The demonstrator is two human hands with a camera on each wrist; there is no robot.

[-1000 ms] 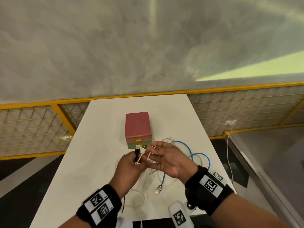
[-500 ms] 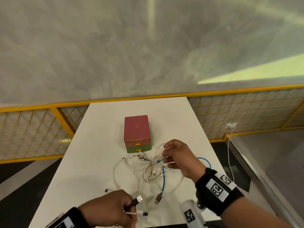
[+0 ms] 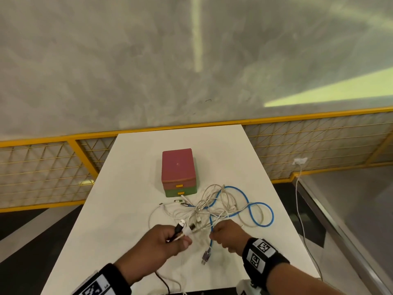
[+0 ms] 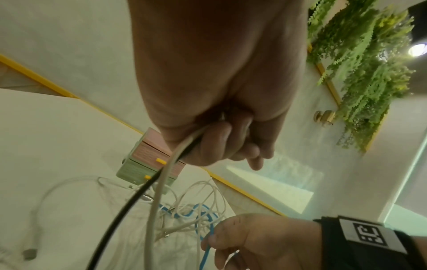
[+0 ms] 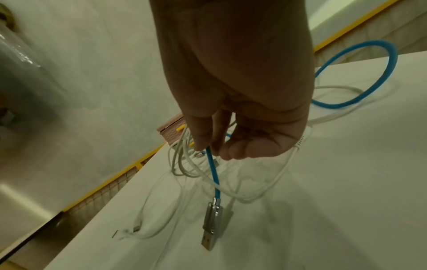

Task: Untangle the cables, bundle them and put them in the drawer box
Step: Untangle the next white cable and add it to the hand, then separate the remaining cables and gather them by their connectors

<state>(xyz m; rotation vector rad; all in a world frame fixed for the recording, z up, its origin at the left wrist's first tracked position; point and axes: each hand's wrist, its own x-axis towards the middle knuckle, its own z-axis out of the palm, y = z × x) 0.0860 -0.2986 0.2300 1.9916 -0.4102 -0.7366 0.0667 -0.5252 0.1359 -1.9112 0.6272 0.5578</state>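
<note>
A tangle of white cables [image 3: 204, 209] with a blue cable [image 3: 257, 211] looped through it lies on the white table [image 3: 119, 199], just in front of the drawer box [image 3: 178, 171], red on top and green below. My left hand [image 3: 168, 241] grips a black cable [image 4: 120, 210] and a white cable [image 4: 154, 204] near their USB plugs [image 3: 185, 227]. My right hand [image 3: 227, 234] pinches the blue cable [image 5: 213, 175] close to its end, and its metal USB plug [image 5: 211, 224] hangs down above the table. The two hands are close together at the near side of the tangle.
Both drawers of the box are closed, with yellow handles [image 3: 180, 185]. A yellow railing with mesh panels [image 3: 42, 167] runs behind the table. A white charger cable [image 3: 302, 209] hangs from a wall socket at the right. The near table edge [image 3: 191, 291] is just below my hands.
My left hand came up from the near left edge to the tangle, still holding the black and white plug ends. My right hand moved nearer and now pinches the blue cable.
</note>
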